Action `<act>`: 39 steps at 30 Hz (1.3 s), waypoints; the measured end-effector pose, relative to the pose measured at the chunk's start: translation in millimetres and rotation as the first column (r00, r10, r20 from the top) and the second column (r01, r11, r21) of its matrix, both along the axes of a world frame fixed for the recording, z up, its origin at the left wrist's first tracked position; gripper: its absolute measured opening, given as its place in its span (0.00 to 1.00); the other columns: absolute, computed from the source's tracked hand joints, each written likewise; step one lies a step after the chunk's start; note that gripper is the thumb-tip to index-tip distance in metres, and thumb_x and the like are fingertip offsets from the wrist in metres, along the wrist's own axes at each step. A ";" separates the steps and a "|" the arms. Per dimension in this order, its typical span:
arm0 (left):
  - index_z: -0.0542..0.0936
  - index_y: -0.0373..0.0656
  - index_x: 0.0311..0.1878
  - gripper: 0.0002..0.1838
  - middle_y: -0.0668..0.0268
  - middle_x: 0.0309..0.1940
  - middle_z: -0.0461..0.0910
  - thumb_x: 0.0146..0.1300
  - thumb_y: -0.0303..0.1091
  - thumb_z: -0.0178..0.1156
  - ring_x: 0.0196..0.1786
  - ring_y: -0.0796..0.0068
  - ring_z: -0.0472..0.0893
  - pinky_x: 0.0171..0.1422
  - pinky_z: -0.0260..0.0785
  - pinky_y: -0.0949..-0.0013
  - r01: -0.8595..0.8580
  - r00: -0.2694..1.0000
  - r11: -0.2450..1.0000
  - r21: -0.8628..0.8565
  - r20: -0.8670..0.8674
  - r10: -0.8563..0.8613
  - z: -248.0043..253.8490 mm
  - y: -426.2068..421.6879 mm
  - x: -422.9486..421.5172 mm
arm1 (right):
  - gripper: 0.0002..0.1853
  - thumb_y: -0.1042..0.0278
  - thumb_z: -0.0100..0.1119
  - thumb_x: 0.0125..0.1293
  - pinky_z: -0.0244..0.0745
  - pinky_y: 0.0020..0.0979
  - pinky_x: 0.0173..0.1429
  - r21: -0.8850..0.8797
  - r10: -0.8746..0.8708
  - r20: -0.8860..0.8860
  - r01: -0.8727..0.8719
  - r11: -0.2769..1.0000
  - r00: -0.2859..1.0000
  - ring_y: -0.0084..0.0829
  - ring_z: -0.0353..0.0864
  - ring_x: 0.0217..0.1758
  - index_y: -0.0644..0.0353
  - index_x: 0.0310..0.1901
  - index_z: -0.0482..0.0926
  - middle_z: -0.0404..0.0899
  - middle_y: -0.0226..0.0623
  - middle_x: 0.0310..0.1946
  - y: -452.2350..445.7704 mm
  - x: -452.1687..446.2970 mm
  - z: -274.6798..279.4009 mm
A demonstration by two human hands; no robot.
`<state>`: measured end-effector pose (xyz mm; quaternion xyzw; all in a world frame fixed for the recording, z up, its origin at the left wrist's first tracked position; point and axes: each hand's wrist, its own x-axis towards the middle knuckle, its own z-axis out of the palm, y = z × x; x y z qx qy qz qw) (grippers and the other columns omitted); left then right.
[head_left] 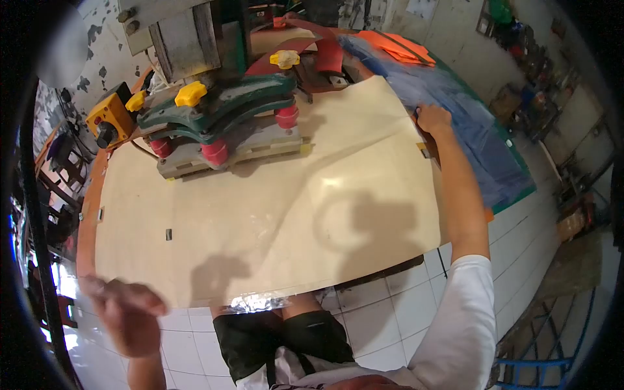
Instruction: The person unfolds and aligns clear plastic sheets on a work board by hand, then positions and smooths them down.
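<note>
My right hand (433, 120) is stretched out to the right edge of the cream sheet (260, 240) that covers the worktable. Its fingers are curled closed beside blue plastic-wrapped material (448, 101); a small dark bit shows at the fingertips, too small to name. My left hand (127, 312) hovers off the sheet's near left corner, smeared by motion, so its grip is unclear. Over the sheet's far side stands a machine head with a dark green clamp frame (218, 107), yellow knobs (190, 94) and red cylindrical mounts (214, 151) above a flat metal bar.
An orange control box (112, 117) with a black knob sits left of the machine. Folded orange fabric (396, 47) lies on the blue material. Red curved pieces (292, 55) are behind the machine. A small dark piece (168, 234) rests on the sheet. White floor tiles (370, 322) show below.
</note>
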<state>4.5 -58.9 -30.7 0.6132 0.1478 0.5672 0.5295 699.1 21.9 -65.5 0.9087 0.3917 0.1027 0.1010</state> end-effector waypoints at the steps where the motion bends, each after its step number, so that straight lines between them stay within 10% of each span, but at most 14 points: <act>1: 0.63 0.40 0.64 0.17 0.53 0.42 0.82 0.78 0.38 0.44 0.33 0.65 0.82 0.42 0.73 0.67 -0.065 0.998 0.994 0.090 0.012 0.064 0.8 0.8 -24.1 | 0.23 0.52 0.40 0.78 0.75 0.52 0.64 -0.009 -0.004 0.007 0.004 1.000 1.000 0.51 0.78 0.65 0.42 0.69 0.72 0.75 0.47 0.66 0.1 0.6 0.4; 5: 0.71 0.35 0.66 0.21 0.54 0.55 0.77 0.77 0.37 0.49 0.50 0.63 0.78 0.52 0.73 0.64 -0.569 0.819 0.791 0.226 0.063 0.571 -30.2 7.0 -177.6 | 0.24 0.52 0.43 0.76 0.73 0.51 0.66 -0.063 -0.025 0.000 0.024 0.998 1.000 0.46 0.76 0.68 0.42 0.70 0.71 0.74 0.45 0.67 5.5 8.9 -0.6; 7: 0.74 0.33 0.64 0.20 0.53 0.61 0.75 0.77 0.36 0.51 0.62 0.58 0.76 0.63 0.74 0.57 -0.821 0.377 0.390 0.416 -0.118 0.919 -44.5 12.5 -262.1 | 0.26 0.53 0.46 0.73 0.71 0.50 0.69 -0.032 -0.040 -0.047 0.038 0.999 0.998 0.45 0.74 0.71 0.42 0.71 0.70 0.73 0.44 0.69 -1.7 -11.8 14.6; 8: 0.74 0.33 0.64 0.20 0.52 0.63 0.74 0.78 0.36 0.50 0.64 0.57 0.75 0.67 0.72 0.55 -0.765 0.590 0.580 0.278 -0.058 0.806 -39.9 12.5 -275.6 | 0.29 0.54 0.49 0.71 0.68 0.50 0.72 -0.001 -0.057 -0.095 0.058 0.998 0.994 0.44 0.71 0.73 0.42 0.73 0.69 0.71 0.44 0.70 -3.7 -20.7 20.5; 11: 0.74 0.34 0.65 0.19 0.54 0.63 0.74 0.79 0.34 0.47 0.65 0.60 0.76 0.70 0.70 0.53 -0.828 0.436 0.442 0.345 -0.099 0.895 -52.5 15.7 -301.3 | 0.36 0.56 0.55 0.62 0.65 0.51 0.73 0.039 0.018 -0.205 -0.010 0.999 0.979 0.48 0.72 0.72 0.47 0.74 0.67 0.69 0.45 0.73 0.1 21.4 11.3; 13: 0.76 0.34 0.65 0.19 0.63 0.49 0.78 0.78 0.30 0.44 0.50 0.71 0.74 0.53 0.67 0.69 -0.822 0.569 0.569 0.027 0.058 0.820 -44.1 16.2 -282.9 | 0.38 0.57 0.56 0.58 0.63 0.49 0.74 0.123 0.089 -0.202 -0.065 0.990 0.975 0.49 0.71 0.73 0.53 0.73 0.69 0.69 0.49 0.72 10.0 42.5 15.6; 16: 0.75 0.34 0.64 0.19 0.63 0.48 0.77 0.79 0.35 0.47 0.49 0.72 0.74 0.52 0.67 0.69 -0.803 0.594 0.595 -0.007 0.049 0.803 -58.8 12.0 -294.8 | 0.33 0.56 0.58 0.57 0.68 0.48 0.70 0.273 -0.007 -0.221 0.069 0.960 0.975 0.52 0.74 0.70 0.62 0.65 0.77 0.74 0.55 0.67 6.1 31.3 28.4; 19: 0.75 0.35 0.62 0.19 0.63 0.46 0.76 0.79 0.39 0.48 0.48 0.73 0.73 0.51 0.66 0.69 -0.768 0.637 0.638 -0.043 0.037 0.770 -64.5 10.8 -293.5 | 0.31 0.57 0.61 0.56 0.80 0.43 0.52 0.198 -0.061 -0.243 0.111 0.974 0.968 0.46 0.87 0.47 0.66 0.61 0.78 0.84 0.49 0.52 -3.9 -10.1 54.8; 21: 0.75 0.35 0.60 0.20 0.63 0.45 0.76 0.79 0.41 0.48 0.46 0.73 0.73 0.50 0.66 0.69 -0.760 0.646 0.646 -0.070 0.027 0.763 -64.1 9.7 -289.8 | 0.37 0.41 0.66 0.57 0.79 0.38 0.35 0.081 -0.041 -0.558 0.104 0.991 0.829 0.41 0.85 0.31 0.68 0.57 0.80 0.87 0.44 0.41 -7.0 -38.3 60.6; 25: 0.75 0.35 0.58 0.19 0.64 0.43 0.76 0.79 0.41 0.47 0.43 0.74 0.73 0.49 0.65 0.69 -0.793 0.600 0.599 -0.109 0.023 0.799 -67.6 10.8 -282.9 | 0.42 0.37 0.72 0.54 0.79 0.36 0.33 -0.014 -0.067 -0.533 0.070 0.997 0.844 0.40 0.85 0.36 0.68 0.58 0.80 0.86 0.45 0.46 -4.8 -65.3 43.5; 27: 0.75 0.35 0.58 0.19 0.64 0.42 0.76 0.79 0.41 0.48 0.42 0.74 0.72 0.49 0.65 0.69 -0.814 0.569 0.568 -0.121 0.032 0.822 -69.3 13.4 -277.3 | 0.39 0.47 0.78 0.51 0.80 0.38 0.35 0.437 0.218 -0.412 -0.018 0.899 0.885 0.40 0.86 0.40 0.67 0.59 0.79 0.85 0.46 0.49 -0.2 -59.9 10.4; 32: 0.75 0.35 0.60 0.19 0.65 0.42 0.76 0.79 0.41 0.48 0.42 0.74 0.72 0.49 0.65 0.70 -0.859 0.508 0.504 -0.095 -0.026 0.861 -72.1 9.6 -267.0 | 0.21 0.64 0.75 0.53 0.77 0.36 0.29 0.427 0.271 -0.149 -0.185 0.885 0.951 0.33 0.83 0.34 0.65 0.47 0.83 0.85 0.43 0.42 28.1 -20.3 -2.4; 34: 0.74 0.35 0.61 0.20 0.65 0.43 0.76 0.80 0.41 0.47 0.43 0.74 0.72 0.50 0.64 0.70 -0.864 0.503 0.502 -0.034 -0.074 0.861 -74.8 7.0 -268.4 | 0.10 0.69 0.69 0.57 0.69 0.31 0.23 0.392 0.175 -0.658 0.135 0.910 0.733 0.27 0.76 0.24 0.62 0.39 0.83 0.81 0.36 0.29 37.2 -19.7 40.6; 39: 0.73 0.35 0.64 0.20 0.64 0.47 0.77 0.80 0.39 0.49 0.45 0.74 0.73 0.53 0.64 0.70 -0.874 0.484 0.477 -0.090 -0.068 0.873 -93.9 10.4 -304.0 | 0.08 0.67 0.65 0.61 0.67 0.30 0.22 0.299 0.054 -0.680 0.209 0.931 0.732 0.25 0.72 0.22 0.61 0.39 0.84 0.78 0.32 0.26 83.1 41.2 94.7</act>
